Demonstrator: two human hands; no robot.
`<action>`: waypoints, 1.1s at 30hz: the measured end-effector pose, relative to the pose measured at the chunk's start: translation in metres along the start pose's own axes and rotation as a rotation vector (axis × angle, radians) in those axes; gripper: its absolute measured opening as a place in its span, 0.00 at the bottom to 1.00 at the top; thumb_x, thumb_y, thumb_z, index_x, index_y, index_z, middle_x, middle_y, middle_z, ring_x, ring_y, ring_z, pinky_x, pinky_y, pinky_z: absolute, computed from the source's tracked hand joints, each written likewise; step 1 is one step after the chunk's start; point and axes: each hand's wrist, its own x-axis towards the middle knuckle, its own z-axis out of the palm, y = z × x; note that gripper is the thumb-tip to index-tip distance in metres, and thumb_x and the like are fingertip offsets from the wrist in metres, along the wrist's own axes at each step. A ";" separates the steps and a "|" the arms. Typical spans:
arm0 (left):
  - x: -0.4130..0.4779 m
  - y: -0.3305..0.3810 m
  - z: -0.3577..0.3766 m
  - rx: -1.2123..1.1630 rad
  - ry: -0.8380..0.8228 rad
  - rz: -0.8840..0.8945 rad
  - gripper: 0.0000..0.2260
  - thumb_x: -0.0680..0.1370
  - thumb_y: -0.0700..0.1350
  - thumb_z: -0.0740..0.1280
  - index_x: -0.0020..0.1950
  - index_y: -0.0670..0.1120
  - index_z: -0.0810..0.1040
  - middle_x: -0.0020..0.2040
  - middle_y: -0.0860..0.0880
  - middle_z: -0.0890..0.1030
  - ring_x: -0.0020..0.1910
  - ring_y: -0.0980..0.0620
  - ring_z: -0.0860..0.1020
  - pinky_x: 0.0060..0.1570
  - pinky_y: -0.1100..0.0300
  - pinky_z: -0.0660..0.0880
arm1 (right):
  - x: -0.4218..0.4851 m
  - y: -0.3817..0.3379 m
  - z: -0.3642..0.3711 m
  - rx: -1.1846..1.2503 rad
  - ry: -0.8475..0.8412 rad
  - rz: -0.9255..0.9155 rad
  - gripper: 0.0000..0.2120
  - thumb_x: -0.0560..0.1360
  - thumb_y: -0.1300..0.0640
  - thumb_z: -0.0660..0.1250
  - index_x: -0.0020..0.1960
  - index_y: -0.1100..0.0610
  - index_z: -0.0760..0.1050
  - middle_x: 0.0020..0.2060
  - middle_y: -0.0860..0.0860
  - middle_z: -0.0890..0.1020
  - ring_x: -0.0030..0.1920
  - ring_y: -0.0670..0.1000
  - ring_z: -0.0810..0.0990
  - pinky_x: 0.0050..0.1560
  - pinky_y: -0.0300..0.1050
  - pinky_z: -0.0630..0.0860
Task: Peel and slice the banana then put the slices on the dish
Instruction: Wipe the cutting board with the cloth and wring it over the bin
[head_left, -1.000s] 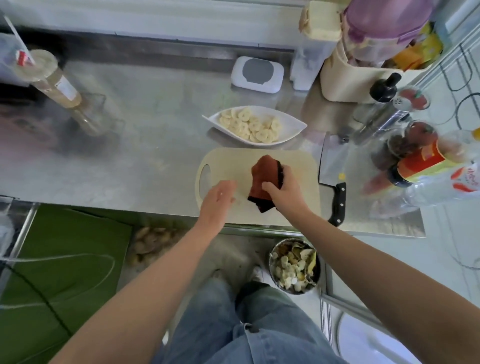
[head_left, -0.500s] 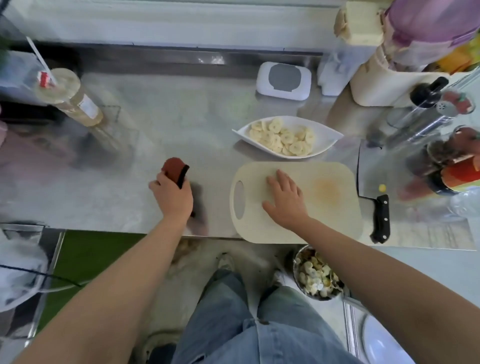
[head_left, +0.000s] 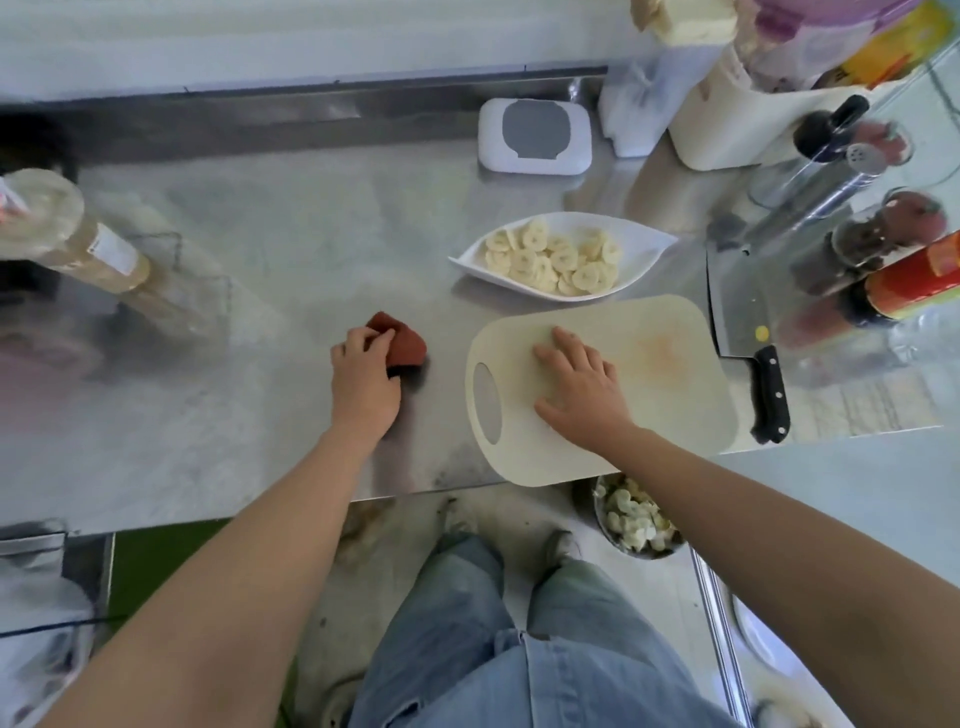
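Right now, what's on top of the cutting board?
Only the right hand, lying flat with fingers spread, and a faint orange stain to its right. No banana slices show on the visible part of the cutting board. Whatever lies beneath the palm is covered.

Left hand (head_left: 363, 384) on cloth (head_left: 406, 345) — right hand (head_left: 584, 389) on board (head_left: 675, 379)
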 end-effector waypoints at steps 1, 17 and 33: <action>-0.009 0.003 0.003 0.006 -0.001 0.023 0.25 0.74 0.33 0.63 0.72 0.43 0.68 0.69 0.43 0.66 0.65 0.40 0.64 0.66 0.50 0.66 | 0.000 0.001 -0.001 0.007 -0.010 -0.007 0.32 0.73 0.48 0.64 0.74 0.48 0.58 0.77 0.50 0.51 0.75 0.55 0.54 0.72 0.53 0.55; -0.109 0.083 0.001 -1.510 -0.106 -0.648 0.07 0.78 0.44 0.60 0.45 0.45 0.77 0.35 0.49 0.80 0.36 0.52 0.78 0.36 0.60 0.74 | -0.038 -0.020 -0.047 1.162 -0.282 0.104 0.17 0.81 0.52 0.58 0.69 0.54 0.69 0.65 0.55 0.75 0.60 0.53 0.77 0.61 0.52 0.75; -0.103 0.126 0.054 -0.973 -0.425 -0.181 0.26 0.81 0.62 0.48 0.71 0.49 0.69 0.74 0.50 0.66 0.74 0.53 0.60 0.72 0.56 0.52 | -0.052 0.013 -0.044 1.220 -0.165 0.176 0.13 0.76 0.61 0.66 0.61 0.60 0.73 0.49 0.55 0.81 0.52 0.55 0.79 0.52 0.47 0.76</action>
